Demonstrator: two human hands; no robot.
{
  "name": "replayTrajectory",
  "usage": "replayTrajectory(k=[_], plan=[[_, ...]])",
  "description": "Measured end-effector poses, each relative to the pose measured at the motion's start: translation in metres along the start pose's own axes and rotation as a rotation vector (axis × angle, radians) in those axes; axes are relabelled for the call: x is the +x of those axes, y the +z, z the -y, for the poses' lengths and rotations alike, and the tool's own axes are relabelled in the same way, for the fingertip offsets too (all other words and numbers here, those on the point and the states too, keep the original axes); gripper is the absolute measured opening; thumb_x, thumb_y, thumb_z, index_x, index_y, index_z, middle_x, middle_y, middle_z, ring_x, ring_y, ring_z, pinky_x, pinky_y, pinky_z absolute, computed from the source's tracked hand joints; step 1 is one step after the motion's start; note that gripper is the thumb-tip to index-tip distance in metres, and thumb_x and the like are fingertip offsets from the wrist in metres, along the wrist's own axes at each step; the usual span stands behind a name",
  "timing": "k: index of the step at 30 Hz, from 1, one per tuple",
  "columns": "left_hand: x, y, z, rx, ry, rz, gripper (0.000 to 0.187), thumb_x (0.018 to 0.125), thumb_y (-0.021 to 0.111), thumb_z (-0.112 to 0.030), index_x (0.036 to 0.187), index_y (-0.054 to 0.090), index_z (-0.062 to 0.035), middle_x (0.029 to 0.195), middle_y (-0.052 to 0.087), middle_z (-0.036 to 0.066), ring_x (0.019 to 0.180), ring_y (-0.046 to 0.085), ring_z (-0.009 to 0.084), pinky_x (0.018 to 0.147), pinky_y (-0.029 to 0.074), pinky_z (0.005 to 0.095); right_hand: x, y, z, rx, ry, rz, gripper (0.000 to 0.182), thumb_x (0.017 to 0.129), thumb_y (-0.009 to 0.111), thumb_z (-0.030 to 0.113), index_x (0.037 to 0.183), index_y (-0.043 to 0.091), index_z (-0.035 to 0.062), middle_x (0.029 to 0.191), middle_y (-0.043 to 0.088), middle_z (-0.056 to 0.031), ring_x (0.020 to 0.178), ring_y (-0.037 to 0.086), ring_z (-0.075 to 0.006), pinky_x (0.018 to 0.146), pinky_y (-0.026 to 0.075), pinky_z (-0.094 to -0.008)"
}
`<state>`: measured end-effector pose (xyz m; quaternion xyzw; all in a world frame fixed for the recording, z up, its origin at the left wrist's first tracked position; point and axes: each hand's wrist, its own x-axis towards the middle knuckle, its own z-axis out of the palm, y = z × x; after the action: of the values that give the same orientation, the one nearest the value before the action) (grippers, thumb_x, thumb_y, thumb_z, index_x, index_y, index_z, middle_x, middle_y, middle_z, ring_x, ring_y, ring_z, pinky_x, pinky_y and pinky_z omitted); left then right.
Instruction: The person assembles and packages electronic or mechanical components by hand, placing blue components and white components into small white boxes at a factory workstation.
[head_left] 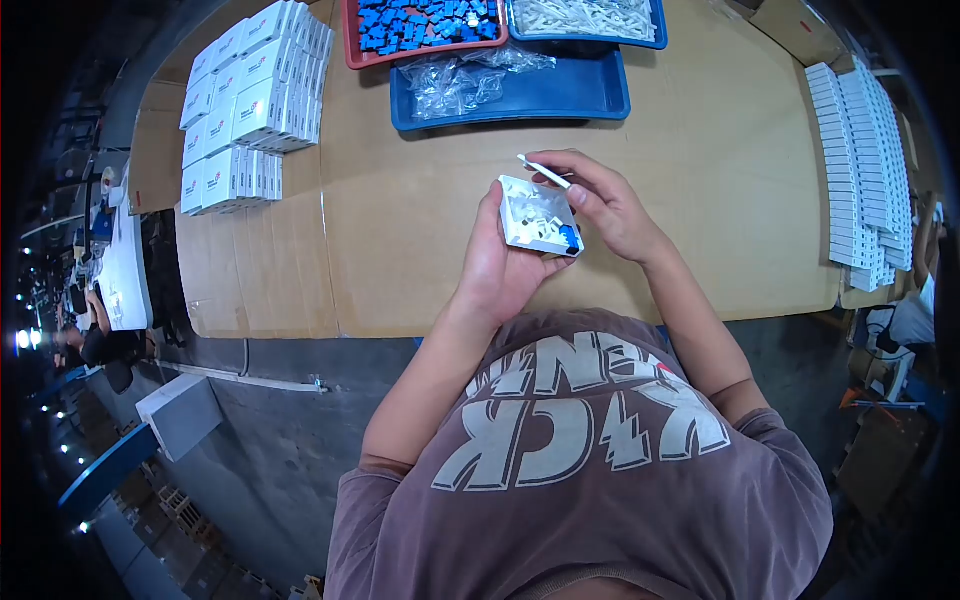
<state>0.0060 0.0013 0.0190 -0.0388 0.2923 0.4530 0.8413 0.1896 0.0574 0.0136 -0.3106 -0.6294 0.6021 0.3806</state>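
My left hand [492, 268] is wrapped round a small open white box [540, 239], holding it above the table near its front edge. Inside the box lie small white pieces and a clear bag, with a blue piece [571, 238] at its lower right corner. My right hand [612, 212] pinches a thin white stick-like piece [545, 171] just over the box's upper right edge. Part of the left fingers is hidden beneath the box.
Stacks of white boxes [255, 100] stand at the left, more [862, 170] at the right. At the back are a red tray [430, 52] of blue pieces, a blue tray [600, 38] of white pieces and a blue tray [570, 95] with clear bags. People are at both sides.
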Motion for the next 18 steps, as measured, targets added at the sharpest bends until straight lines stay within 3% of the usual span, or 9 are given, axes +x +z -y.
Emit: replayTrajectory(k=[10,12,15,18], plan=[[-0.001,0.007,0.000,0.049,-0.007,-0.055,0.059,0.112,0.026,-0.056,0.148,0.047,-0.0149,0.140,0.058,0.010,0.125,0.059,0.0267,0.103,0.050,0.0519,-0.002,0.005,-0.007,-0.007,0.027,0.012,0.046,0.108,0.055,0.030,0.143,0.060,0.0011,0.136,0.064,-0.0157,0.127,0.060,-0.0256,0.110,0.045,-0.0369],[0.003,-0.002,0.001,0.046,-0.015,0.024,0.059,0.111,0.025,-0.057,0.147,0.047,-0.0160,0.140,0.058,0.010,0.125,0.059,0.0267,0.103,0.051,0.0526,-0.003,0.009,-0.008,-0.018,0.021,-0.004,0.047,0.108,0.056,0.031,0.143,0.061,0.0004,0.136,0.064,-0.0161,0.127,0.060,-0.0257,0.110,0.045,-0.0367],[0.004,-0.001,0.003,0.091,-0.015,0.016,0.065,0.109,0.022,-0.063,0.150,0.045,-0.0172,0.142,0.057,0.010,0.126,0.058,0.0277,0.102,0.050,0.0522,-0.003,0.005,0.000,-0.071,0.112,0.103,0.058,0.108,0.050,0.042,0.145,0.059,-0.0015,0.146,0.058,-0.0162,0.133,0.056,-0.0263,0.110,0.044,-0.0367],[0.006,-0.001,0.004,0.075,-0.021,0.007,0.062,0.110,0.022,-0.060,0.147,0.048,-0.0172,0.139,0.059,0.010,0.123,0.061,0.0272,0.100,0.052,0.0523,-0.001,0.006,-0.006,-0.026,0.136,0.104,0.055,0.108,0.051,0.040,0.143,0.061,-0.0019,0.147,0.059,-0.0162,0.132,0.057,-0.0255,0.109,0.045,-0.0365]])
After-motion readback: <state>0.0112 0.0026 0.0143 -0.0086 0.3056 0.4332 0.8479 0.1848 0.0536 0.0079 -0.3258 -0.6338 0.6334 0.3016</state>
